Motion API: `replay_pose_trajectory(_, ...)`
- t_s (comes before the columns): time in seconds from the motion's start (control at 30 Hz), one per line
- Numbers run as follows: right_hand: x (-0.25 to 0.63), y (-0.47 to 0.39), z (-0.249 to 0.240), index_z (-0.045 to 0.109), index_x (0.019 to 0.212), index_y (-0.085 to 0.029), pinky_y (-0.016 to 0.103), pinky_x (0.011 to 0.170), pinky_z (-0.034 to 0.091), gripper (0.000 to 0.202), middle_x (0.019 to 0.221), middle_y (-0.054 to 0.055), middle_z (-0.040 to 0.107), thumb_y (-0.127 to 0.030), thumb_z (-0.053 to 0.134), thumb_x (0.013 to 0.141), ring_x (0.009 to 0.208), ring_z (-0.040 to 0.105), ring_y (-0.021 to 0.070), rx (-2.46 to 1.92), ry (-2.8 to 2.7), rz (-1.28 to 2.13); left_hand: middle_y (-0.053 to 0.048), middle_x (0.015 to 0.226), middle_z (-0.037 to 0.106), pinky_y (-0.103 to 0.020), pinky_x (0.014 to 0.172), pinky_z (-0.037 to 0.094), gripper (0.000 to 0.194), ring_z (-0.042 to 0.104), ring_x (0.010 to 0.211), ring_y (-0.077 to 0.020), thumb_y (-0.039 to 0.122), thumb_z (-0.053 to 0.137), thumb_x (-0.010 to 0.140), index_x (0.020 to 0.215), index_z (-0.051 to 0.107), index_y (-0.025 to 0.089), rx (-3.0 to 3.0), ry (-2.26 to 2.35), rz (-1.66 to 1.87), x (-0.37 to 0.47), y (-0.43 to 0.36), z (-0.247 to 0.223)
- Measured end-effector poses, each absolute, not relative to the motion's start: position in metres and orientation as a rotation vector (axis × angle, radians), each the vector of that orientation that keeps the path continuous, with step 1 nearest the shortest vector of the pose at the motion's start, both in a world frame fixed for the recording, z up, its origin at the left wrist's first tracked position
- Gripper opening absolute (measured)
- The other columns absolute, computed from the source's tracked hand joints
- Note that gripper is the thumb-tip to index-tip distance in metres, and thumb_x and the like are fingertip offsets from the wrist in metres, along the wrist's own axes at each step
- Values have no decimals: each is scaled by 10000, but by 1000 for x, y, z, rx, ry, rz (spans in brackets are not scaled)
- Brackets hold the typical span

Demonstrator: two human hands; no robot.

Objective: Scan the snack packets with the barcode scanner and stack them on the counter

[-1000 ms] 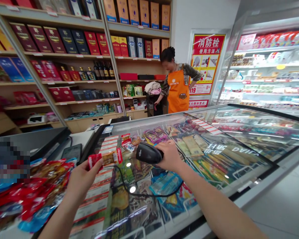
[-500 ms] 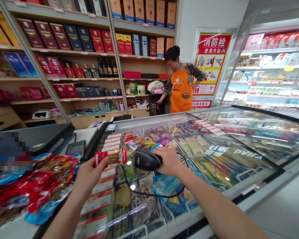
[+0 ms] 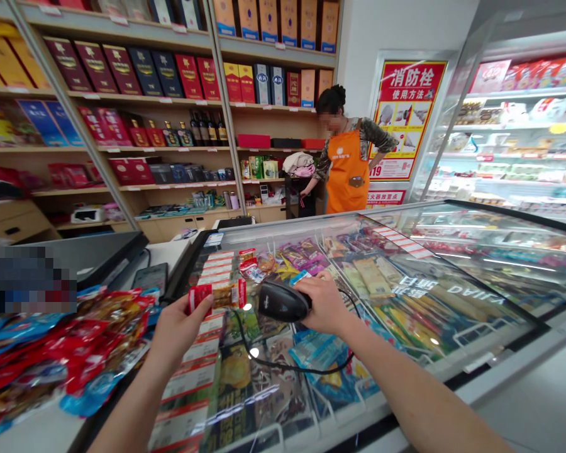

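Between the thumb and fingers of my left hand (image 3: 182,327) is a small red snack packet (image 3: 224,296) with a clear middle showing brown food. My right hand (image 3: 325,303) is wrapped round the handle of a black barcode scanner (image 3: 283,302), whose head points left toward the packet, a small gap apart. A black cable (image 3: 283,365) loops from the scanner over the freezer glass. Several more red and blue snack packets (image 3: 94,352) lie heaped on the counter to the left of my left hand. A few small packets (image 3: 252,269) lie on the glass beyond my hands.
A glass-topped chest freezer (image 3: 382,409) with packaged goods inside stands under my hands. A phone (image 3: 151,277) lies on the counter at left. Behind the freezer, a person in an orange apron (image 3: 346,170) stands by shelves of boxes (image 3: 146,99). A lit fridge (image 3: 514,138) is at right.
The whole view has shifted slightly, so most things sit a little further right. Both hands keep their grips, and the packet and scanner stay about the same distance apart.
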State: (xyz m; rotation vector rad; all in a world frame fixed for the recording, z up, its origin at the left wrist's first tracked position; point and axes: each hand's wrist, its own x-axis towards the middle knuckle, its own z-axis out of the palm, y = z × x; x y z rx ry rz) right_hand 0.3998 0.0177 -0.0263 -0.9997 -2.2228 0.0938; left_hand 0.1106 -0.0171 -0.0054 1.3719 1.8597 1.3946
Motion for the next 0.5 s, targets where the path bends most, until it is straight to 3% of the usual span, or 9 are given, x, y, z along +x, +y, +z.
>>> replay_pose_trajectory(0.17, 406, 21, -32, 697, 904, -220, 357, 809, 302, 211, 857, 34, 756, -296, 701, 707, 788, 662, 214, -966, -2127, -21, -28, 683, 721, -314, 636, 516, 447, 643, 640, -211, 575, 607, 724, 872, 769, 186, 1591, 2006, 1505, 98, -29, 7)
replay_pose_trajectory(0.33, 417, 26, -35, 682, 886, -210, 356, 787, 298, 186, 787, 26, 718, -338, 676, 750, 753, 645, 218, -951, -2074, -145, -73, 1044, 774, -402, 875, 541, 339, 718, 976, -277, 455, 558, 857, 1016, 764, 239, 1971, 2344, 1774, 29, -60, 43)
replay_pose_trajectory(0.5, 426, 29, -36, 673, 905, -211, 352, 789, 317, 186, 825, 40, 719, -338, 622, 780, 783, 649, 222, -881, -2021, -245, -134, 1107, 748, -517, 858, 518, 387, 702, 1010, -368, 479, 455, 887, 968, 753, 245, 1973, 2755, 1464, -65, -86, 58)
